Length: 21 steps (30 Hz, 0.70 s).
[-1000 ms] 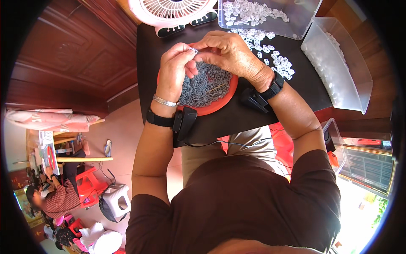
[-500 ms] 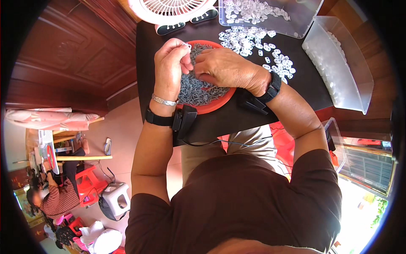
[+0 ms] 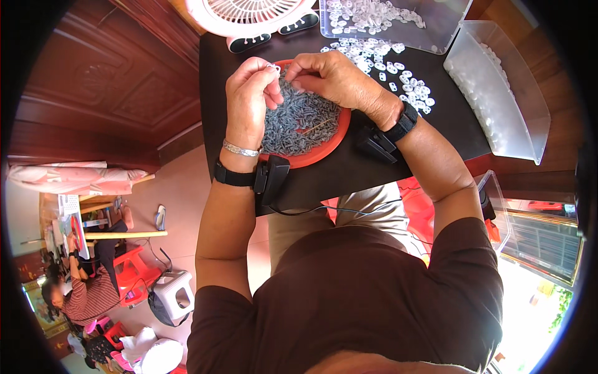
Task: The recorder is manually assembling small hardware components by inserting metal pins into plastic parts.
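A small clear plastic clip [image 3: 272, 67] sat pinched between the thumb and fingertips of the left hand [image 3: 249, 103], held up just above the far rim of a red dish [image 3: 327, 144]. The dish was heaped with small grey plastic pieces [image 3: 299, 118], too fine to tell apart in shape. The right hand [image 3: 333, 78] was curled over the far side of the heap, its fingertips closed narrowly at the grey pieces beside the left thumb; whether it had already gripped one could not be told, since the fingers hid their own tips.

Both hands were close together, nearly touching over the dish. To do this fitting well, it seemed best to keep the clip steady in the left pinch, turned so its opening faced the right fingers, and to bring only one grey piece at a time, working low over the dish so that a dropped piece fell back into the heap.

Beyond the dish, more clear clips [image 3: 398, 75] lay scattered on the black table [image 3: 336, 177], and a clear tray [image 3: 398, 28] behind them held more. A deep clear bin [image 3: 498, 100] stood to the right, and a white fan [image 3: 249, 15] at the far edge. Each wrist wore a black strapped device.
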### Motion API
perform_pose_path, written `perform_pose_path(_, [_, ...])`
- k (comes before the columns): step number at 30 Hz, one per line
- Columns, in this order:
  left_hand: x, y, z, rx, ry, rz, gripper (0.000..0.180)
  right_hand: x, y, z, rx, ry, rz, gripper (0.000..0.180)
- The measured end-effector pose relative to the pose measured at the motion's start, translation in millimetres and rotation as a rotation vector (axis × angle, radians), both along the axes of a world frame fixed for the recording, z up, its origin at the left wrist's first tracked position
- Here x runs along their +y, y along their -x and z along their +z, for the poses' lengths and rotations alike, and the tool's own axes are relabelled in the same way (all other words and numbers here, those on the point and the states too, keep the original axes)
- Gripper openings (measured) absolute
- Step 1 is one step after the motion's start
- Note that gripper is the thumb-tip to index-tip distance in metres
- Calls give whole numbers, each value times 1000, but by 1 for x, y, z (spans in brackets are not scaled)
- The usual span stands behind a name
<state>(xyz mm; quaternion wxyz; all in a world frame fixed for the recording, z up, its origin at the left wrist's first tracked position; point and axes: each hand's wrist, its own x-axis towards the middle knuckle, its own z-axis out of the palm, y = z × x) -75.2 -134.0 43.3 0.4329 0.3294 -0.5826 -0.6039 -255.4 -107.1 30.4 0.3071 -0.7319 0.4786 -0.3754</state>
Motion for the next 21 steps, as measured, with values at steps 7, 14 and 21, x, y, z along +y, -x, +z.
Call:
perform_pose_path(7, [1,1,1,-133,57,-136,14,-3,-2,1,-228,41,-55,11])
perform_pose_path(14, [9,10,-7,-213,234,-219,10,2,-6,-1,-158,65,-124,9])
perform_pose_path(21, [6,6,0,-73,9,-209,16,7,-7,8,-295,-4,3,13])
